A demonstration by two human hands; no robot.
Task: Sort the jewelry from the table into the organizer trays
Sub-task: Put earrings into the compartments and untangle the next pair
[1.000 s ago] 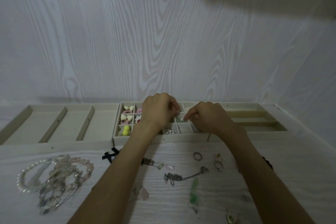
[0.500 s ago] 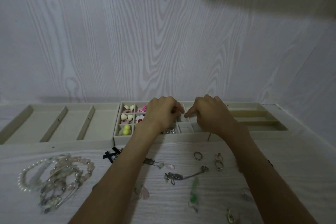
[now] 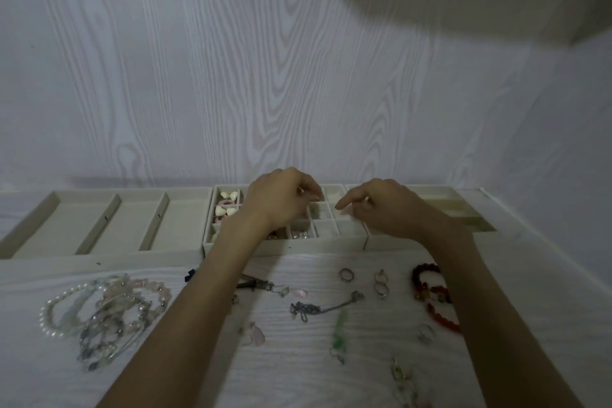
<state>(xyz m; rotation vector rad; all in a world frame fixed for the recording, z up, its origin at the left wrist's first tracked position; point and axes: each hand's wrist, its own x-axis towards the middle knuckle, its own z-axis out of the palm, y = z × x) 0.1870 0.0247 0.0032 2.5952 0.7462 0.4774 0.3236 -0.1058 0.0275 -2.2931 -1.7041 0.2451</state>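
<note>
Between both hands, over the middle grid tray [image 3: 331, 240], possibly some tiny piece; too small and blurred to make out, so long axis and pointing cannot be told. Left hand [image 3: 280, 200] curled above the grid tray's centre cells, fingertips pinched together, contents unclear. Right hand [image 3: 385, 209] just right of it, fingers bent, forefinger aimed left toward the other hand; grasp not discernible. Left of the grid tray, a long-slot tray [image 3: 99, 225]. In front of the grid tray on the table [image 3: 298, 374]: ring [image 3: 346, 274], chain [image 3: 326, 306] lying left-right, green pendant [image 3: 340, 331], red bead bracelet [image 3: 430, 295], pearl bracelets [image 3: 102, 311]
</note>
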